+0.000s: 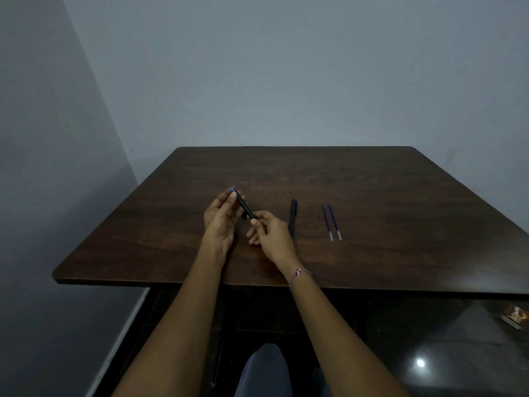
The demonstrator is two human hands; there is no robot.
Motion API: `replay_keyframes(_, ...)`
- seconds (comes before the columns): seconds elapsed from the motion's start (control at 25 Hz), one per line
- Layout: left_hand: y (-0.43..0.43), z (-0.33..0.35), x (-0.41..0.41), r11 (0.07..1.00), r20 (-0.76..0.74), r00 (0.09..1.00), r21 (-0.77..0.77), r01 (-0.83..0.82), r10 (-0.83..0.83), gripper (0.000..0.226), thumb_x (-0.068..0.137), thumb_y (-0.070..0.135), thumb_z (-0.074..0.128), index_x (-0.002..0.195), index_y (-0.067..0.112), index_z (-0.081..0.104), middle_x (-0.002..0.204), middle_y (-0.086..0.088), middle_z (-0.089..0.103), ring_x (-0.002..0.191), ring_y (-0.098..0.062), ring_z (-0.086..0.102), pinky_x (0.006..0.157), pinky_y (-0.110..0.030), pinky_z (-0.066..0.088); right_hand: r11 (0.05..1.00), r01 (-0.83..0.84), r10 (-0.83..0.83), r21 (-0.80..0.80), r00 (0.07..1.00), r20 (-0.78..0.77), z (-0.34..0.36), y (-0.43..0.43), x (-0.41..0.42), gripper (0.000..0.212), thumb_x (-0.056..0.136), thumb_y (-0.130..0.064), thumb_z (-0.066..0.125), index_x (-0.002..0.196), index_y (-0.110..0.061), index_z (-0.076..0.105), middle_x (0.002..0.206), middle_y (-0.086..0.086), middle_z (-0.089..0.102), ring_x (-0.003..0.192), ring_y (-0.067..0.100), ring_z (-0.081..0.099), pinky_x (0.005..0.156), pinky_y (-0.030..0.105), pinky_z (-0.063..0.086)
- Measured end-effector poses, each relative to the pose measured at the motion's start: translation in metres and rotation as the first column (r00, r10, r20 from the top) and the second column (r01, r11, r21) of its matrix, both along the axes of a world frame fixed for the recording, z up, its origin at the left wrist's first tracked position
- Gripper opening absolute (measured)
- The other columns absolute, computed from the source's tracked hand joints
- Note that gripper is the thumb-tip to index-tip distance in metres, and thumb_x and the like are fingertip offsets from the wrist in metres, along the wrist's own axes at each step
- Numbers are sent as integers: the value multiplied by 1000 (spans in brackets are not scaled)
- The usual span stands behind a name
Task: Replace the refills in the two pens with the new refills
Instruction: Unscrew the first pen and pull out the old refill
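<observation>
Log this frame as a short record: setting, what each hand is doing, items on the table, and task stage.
setting: dark wooden table against a grey wall
left hand: holds the upper end of a black pen, which has a blue tip
right hand: pinches the lower end of the same pen
second pen: lies on the table, right of the hands, untouched
new refills: two, side by side, further right, untouched
task stage: first pen in hand, no refill visibly removed yet

Dark wooden table [372, 181] bears one black pen [293, 217], two refills [331, 222].
</observation>
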State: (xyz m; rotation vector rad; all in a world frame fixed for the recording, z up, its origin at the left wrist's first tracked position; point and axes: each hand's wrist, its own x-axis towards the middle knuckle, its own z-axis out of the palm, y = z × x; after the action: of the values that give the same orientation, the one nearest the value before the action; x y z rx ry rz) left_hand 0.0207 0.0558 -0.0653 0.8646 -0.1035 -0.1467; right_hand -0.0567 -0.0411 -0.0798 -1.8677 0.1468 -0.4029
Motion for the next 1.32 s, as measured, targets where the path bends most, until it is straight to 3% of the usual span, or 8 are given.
replay_keyframes(0.12,-1,-1,2,999,3,999,12,-45,45,15,85,2,63,88,17,62,68,7,69,66,-5,66,59,-18,54,1000,-6,6,-17,1000,3,-1,1,1,14,97,-13,47,98,-25,54,66,-6,63,52,4,59,61,22,53)
replay_keyframes(0.36,0,-4,4,997,21,999,52,48,-49,23,90,-3,53,103,11,66,88,5,75,83,-6,70,70,-20,57,998,55,-55,38,998,11,-3,-2,3,16,98,-13,46,106,-23,56,66,-4,64,46,-2,58,49,11,47)
replay_keyframes(0.52,-3,-4,4,995,42,997,81,62,-66,23,91,-4,51,102,10,65,84,3,76,81,-6,70,70,-18,57,998,54,-53,14,999,-5,-5,-3,3,24,98,-14,45,118,-16,58,66,-5,64,46,-3,57,48,10,45)
replay_keyframes(0.8,-3,-6,7,992,31,997,107,61,-65,18,89,1,56,100,12,65,87,-1,67,86,-12,63,68,-17,55,996,64,-64,-69,998,1,-4,-2,0,28,99,-15,44,124,-17,58,68,-7,63,46,-2,53,51,10,45)
replay_keyframes(1.0,-5,-5,6,989,48,997,139,51,-59,17,89,5,59,100,14,67,70,6,66,72,-9,63,69,-20,53,994,53,-54,-94,999,-8,-5,-3,0,29,99,-16,45,125,-19,57,67,-8,63,44,-3,52,50,9,43)
replay_keyframes(1.2,-4,-4,6,992,36,994,73,99,-102,24,95,2,45,110,11,61,98,-3,71,97,-15,67,82,-29,55,996,60,-60,-72,998,-6,-6,-3,3,28,98,-15,44,123,-20,58,64,-8,62,45,-3,53,49,10,42)
replay_keyframes(1.32,-4,-4,3,992,65,992,79,103,-108,25,94,-3,46,110,9,62,94,-5,74,93,-14,70,77,-26,57,996,61,-62,-72,998,-2,-7,-3,4,27,98,-15,44,122,-18,58,62,-7,61,44,-2,52,50,13,43)
